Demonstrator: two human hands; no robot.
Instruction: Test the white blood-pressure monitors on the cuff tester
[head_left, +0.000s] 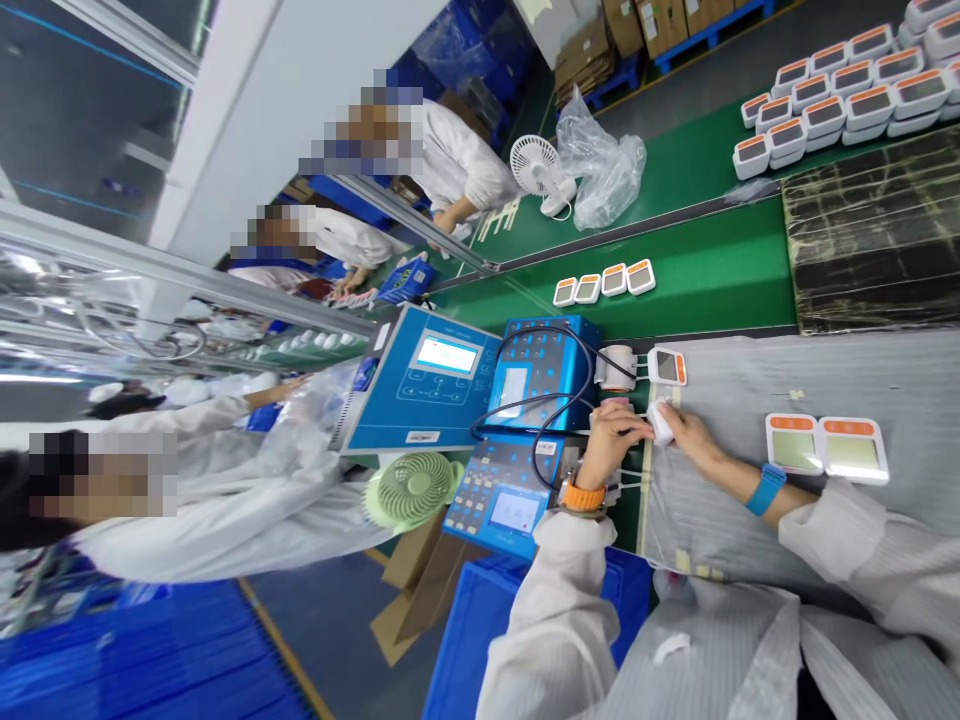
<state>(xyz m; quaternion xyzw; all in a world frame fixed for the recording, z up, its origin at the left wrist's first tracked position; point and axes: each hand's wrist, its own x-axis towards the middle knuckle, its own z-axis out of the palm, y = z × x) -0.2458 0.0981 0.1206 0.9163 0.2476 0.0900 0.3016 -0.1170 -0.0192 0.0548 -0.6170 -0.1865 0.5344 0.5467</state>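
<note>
Person's bare hands at a desk (631,525) in a workshop, seen from the head. The right hand (694,440) is closed round a small white device (661,424), which is at the desk's left part, near the edge of a grey sheet (716,535). The left hand (611,440) has its grip drawn together at the device's near edge; whether it pinches the device or a cable cannot be told. On the sheet, two orange-barred units (823,447) lie side by side, screens up; a smaller unit (667,367) lies beyond the hands, beside white leads. To the left stand blue instruments (521,375) with lit screens and black cables (536,440). Beyond the desk runs a green surface (720,255) carrying a row of four units (604,283) and, at right, a dark taped panel (870,230). Farther back, a second green strip (682,165) bears stacked units (847,95), a white fan (536,165) and a clear plastic bag (604,170). Co-workers (240,500) in white coats occupy the left; cardboard boxes (664,30) rest on blue pallets (709,38) behind. A blue crate (480,625) stands below the desk.
</note>
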